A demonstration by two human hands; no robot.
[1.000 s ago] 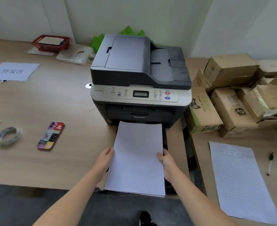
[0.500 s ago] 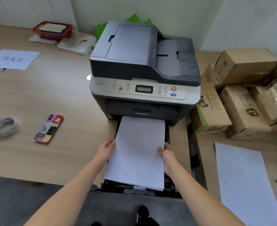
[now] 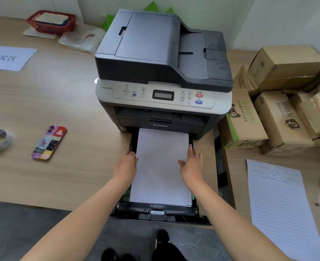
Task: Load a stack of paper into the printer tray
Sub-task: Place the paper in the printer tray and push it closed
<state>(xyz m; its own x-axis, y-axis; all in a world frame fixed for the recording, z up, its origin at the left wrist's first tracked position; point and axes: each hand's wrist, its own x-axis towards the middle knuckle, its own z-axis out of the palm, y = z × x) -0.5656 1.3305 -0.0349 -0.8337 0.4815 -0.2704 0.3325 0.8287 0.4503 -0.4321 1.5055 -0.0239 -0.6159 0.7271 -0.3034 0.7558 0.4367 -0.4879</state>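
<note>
paper stack (image 3: 161, 166) white, flat in tray (image 3: 155, 211); hands open, left (image 3: 126, 164) and right (image 3: 191, 164) flanking edges.

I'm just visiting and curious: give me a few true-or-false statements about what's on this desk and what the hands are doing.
1. The paper stack lies in the pulled-out tray. True.
2. The phone sits right of the printer. False: it sits left.
3. The left hand and right hand flank the stack. True.
4. The cardboard boxes are stacked on the printer. False: they sit beside it, on its right.
</note>
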